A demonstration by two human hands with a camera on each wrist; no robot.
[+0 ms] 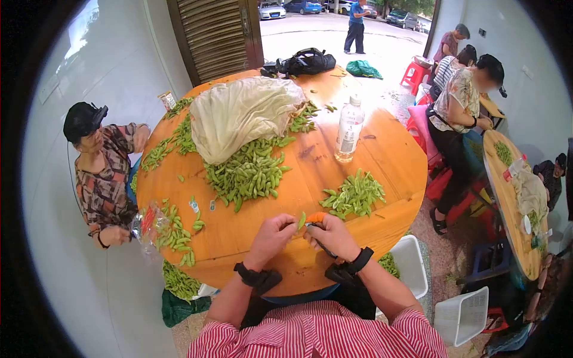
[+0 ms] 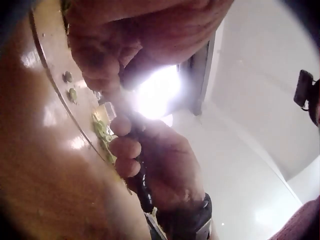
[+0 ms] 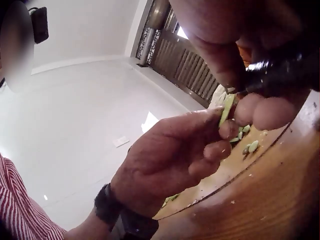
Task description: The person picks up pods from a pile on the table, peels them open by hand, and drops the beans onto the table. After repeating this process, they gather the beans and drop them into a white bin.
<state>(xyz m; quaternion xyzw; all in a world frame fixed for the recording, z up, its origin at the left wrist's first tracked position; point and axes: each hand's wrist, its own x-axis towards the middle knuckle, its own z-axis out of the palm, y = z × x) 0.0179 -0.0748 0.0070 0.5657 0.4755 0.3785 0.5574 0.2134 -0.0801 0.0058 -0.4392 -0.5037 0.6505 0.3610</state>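
Observation:
Near the table's front edge, my left hand (image 1: 273,237) pinches a green pod (image 1: 302,221) between thumb and finger; the right wrist view shows the pod (image 3: 227,110) upright at the left fingertips (image 3: 228,129). My right hand (image 1: 335,236) is curled round a dark-handled tool (image 1: 322,246), with something orange (image 1: 314,219) at its fingers. In the left wrist view the dark handle (image 2: 145,187) runs beneath the right fingers (image 2: 126,148). Both hands are close together; the tool's working end is hidden. Beyond them lies a small pile of pods (image 1: 356,194).
A large pod heap (image 1: 253,173) lies partly under a pale cloth sack (image 1: 242,113). A plastic bottle (image 1: 350,130) stands to its right. A person (image 1: 98,173) sits at the left with a plastic bag (image 1: 152,227). White baskets (image 1: 461,316) stand on the floor at the right.

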